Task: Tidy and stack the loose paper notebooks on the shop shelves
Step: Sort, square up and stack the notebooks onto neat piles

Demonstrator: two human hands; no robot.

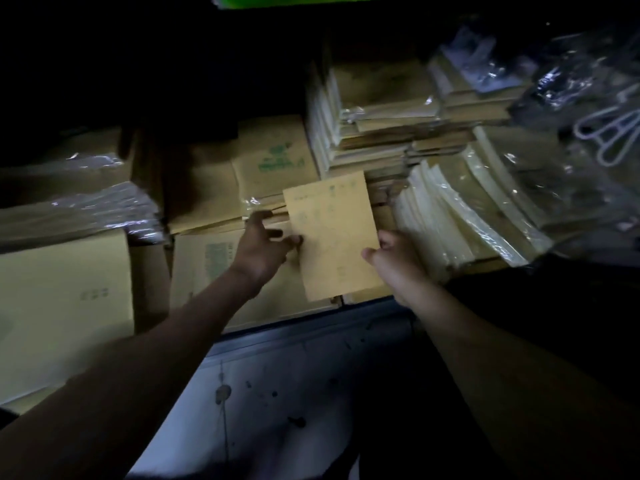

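While my right hand [394,261] pinches the right edge of 1 brown notebook [334,237] above the stacks [207,271] on the worktop [277,325], my left hand [261,247] spreads its fingers [261,214] loosely, thumb touching the left edge.

One loose notebook [334,237], two hands [259,247], several plastic-wrapped notebook stacks [381,109]

Shop stockrm: shelf [311,327] crammed w/ plastic-wrapped stacks of brown notebooks [381,109], plus bagged hangers [606,133].
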